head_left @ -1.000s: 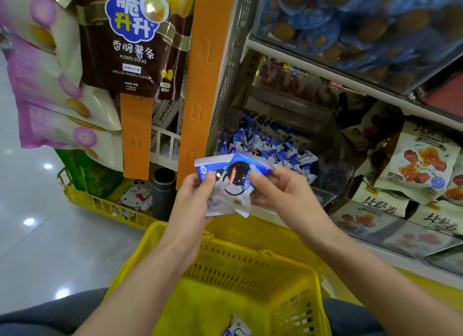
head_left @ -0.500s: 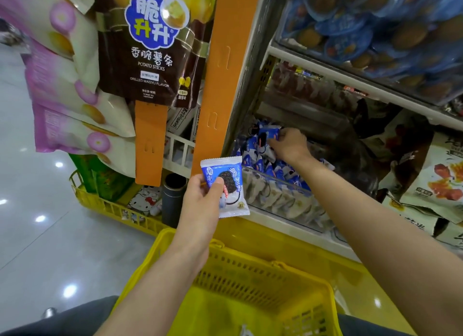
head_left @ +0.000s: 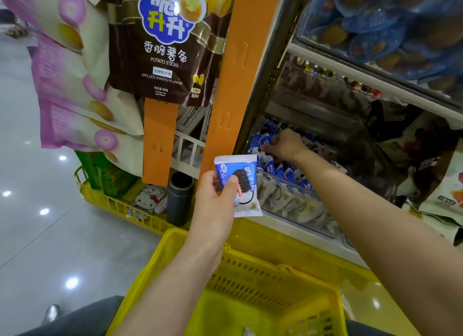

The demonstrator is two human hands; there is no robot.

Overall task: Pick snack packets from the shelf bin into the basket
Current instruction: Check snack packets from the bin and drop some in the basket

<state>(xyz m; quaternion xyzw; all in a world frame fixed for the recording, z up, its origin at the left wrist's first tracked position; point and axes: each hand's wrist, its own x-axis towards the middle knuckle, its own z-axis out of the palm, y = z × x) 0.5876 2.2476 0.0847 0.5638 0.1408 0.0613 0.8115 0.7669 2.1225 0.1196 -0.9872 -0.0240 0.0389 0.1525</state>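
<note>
My left hand (head_left: 215, 198) pinches a blue-and-white cookie snack packet (head_left: 241, 185) between thumb and fingers, held upright above the far rim of the yellow basket (head_left: 175, 265). My right hand (head_left: 284, 145) reaches into the clear shelf bin (head_left: 295, 205), its fingers curled down among the heap of same blue-and-white packets (head_left: 265, 140). Whether those fingers have closed on one packet is hidden. A bit of white wrapper (head_left: 248, 332) shows on the basket floor at the bottom edge.
An orange shelf upright (head_left: 233, 85) stands left of the bin. Hanging potato-stick bags (head_left: 162, 45) and pink bags (head_left: 75, 85) fill the upper left. A low yellow crate (head_left: 107, 203) with a dark cylinder (head_left: 179, 198) sits on the floor. Pouches (head_left: 446, 185) lie to the right.
A second ago both hands held the packet together. My right hand let go and reached into the bin, where it now digs further left. My left hand keeps the packet.
</note>
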